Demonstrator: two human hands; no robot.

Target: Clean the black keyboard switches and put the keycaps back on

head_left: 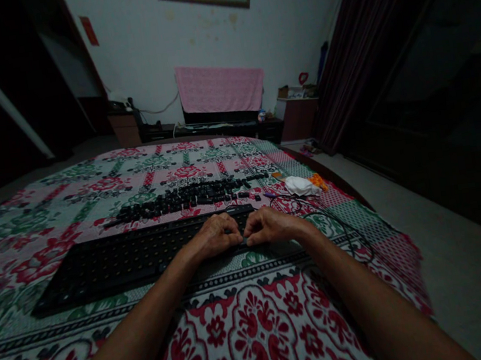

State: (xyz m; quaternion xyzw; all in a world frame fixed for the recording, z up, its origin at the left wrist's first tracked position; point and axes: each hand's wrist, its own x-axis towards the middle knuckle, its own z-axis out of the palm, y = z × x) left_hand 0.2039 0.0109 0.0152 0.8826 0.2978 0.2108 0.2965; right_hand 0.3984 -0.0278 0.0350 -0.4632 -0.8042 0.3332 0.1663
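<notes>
Left hand (pixel 217 235) and right hand (pixel 268 225) curled nearly closed at keyboard (pixel 113 261)'s right end, can't tell if anything's pinched; loose keycaps (pixel 189 196) piled behind, presumably for reach.

Keycaps (pixel 185 197) lie behind the keyboard (pixel 113 261), cable (pixel 344 223) to its right.

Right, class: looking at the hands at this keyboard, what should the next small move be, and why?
Probably finish the fingertip work at the right end of the keyboard before reaching for the loose keycaps beyond it: the left hand and right hand are pinched close together there, though what lies between them is too dark to make out.
</notes>
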